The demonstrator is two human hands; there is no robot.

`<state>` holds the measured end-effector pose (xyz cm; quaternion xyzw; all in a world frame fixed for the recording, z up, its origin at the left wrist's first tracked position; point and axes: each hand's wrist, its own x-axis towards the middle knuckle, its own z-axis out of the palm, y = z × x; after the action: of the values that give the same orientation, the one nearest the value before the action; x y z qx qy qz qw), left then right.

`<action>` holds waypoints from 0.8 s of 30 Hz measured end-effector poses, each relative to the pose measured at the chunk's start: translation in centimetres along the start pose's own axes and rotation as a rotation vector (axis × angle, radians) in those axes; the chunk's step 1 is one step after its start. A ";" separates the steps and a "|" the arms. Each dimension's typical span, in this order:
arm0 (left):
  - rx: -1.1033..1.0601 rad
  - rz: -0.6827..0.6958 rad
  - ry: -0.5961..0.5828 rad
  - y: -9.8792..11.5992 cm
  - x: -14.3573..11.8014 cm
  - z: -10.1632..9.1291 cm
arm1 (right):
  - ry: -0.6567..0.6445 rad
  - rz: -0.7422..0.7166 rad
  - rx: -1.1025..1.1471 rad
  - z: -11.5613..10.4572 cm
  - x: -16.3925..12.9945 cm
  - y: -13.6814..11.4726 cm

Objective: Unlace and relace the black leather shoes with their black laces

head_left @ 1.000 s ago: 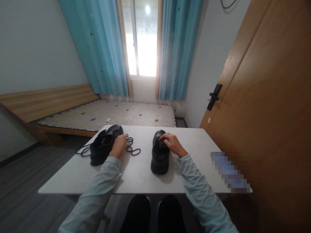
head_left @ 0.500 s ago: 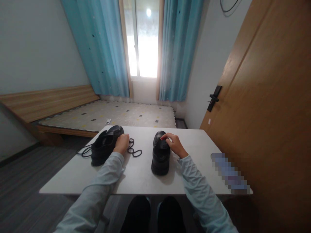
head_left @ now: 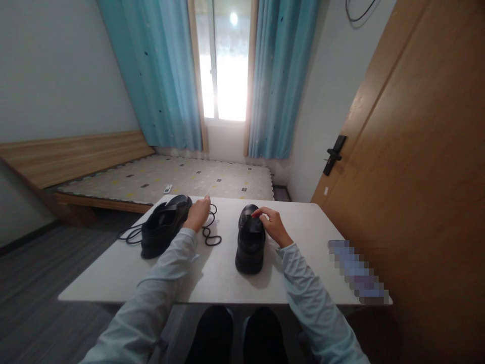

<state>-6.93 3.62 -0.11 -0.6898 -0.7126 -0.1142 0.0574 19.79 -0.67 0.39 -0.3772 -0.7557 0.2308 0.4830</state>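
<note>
Two black shoes rest on a white table. The left shoe (head_left: 157,235) is angled, with a black shoelace (head_left: 209,237) in loose loops at its right and more lace trailing at its left. My left hand (head_left: 198,213) is raised beside that shoe's toe, fingers closed round the lace's upper part; the exact grip is partly hidden. The right shoe (head_left: 250,253) points away from me. My right hand (head_left: 271,222) reaches over it from the right, with thumb and fingers pinched on its tongue. No lace shows clearly on this shoe.
The white table (head_left: 212,288) ends just before my knees. A blurred bluish flat item (head_left: 356,270) lies at its right edge. Beyond stand a bed (head_left: 182,174) with a small white object (head_left: 167,188) on it, and a wooden door (head_left: 413,167) at the right.
My left hand has moved away from me and slightly right, off the left shoe's side, and the lace loops have shifted with it. My right hand stays at the right shoe.
</note>
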 end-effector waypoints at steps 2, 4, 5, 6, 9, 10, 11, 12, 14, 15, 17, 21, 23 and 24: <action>-0.130 0.007 0.060 0.5 0.3 -0.8 | 0.003 0.003 0.004 0.0 0.0 0.0; -0.339 0.026 0.117 1.1 0.3 -1.7 | 0.004 0.005 0.004 0.0 0.0 0.0; -0.450 0.045 0.141 1.4 0.2 -2.2 | 0.004 0.005 0.003 0.0 0.0 0.0; -0.549 0.061 0.167 1.8 0.1 -2.7 | 0.004 0.005 0.001 0.0 0.0 0.0; -0.767 0.136 0.259 2.9 -0.8 -4.1 | 0.007 0.004 0.003 0.1 0.1 0.1; -0.844 0.167 0.276 3.4 -1.1 -4.5 | 0.011 0.003 0.010 0.2 0.1 0.1; -0.928 0.200 0.281 3.8 -1.5 -4.9 | 0.017 0.001 0.019 0.3 0.1 0.1; -1.010 0.230 0.275 4.3 -1.8 -5.1 | 0.026 -0.003 0.030 0.3 0.2 0.2; -1.152 0.290 0.241 5.2 -2.6 -5.5 | 0.052 -0.013 0.048 0.5 0.2 0.3; -1.194 0.315 0.218 5.6 -2.9 -5.7 | 0.065 -0.018 0.056 0.5 0.2 0.4; -1.191 0.358 0.172 6.4 -3.6 -6.0 | 0.079 -0.022 0.070 0.6 0.3 0.7; -1.086 0.438 0.139 7.7 -4.7 -6.4 | 0.086 -0.022 0.086 0.7 0.3 1.1; -1.068 0.466 0.136 8.0 -5.1 -6.4 | 0.087 -0.013 0.086 0.7 0.4 1.2; -1.062 0.471 0.139 8.1 -5.1 -6.3 | 0.081 -0.007 0.088 0.7 0.4 1.2</action>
<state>0.89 -2.71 5.47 -0.7548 -0.3796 -0.4850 -0.2256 19.43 0.37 -0.52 -0.3619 -0.7260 0.2466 0.5302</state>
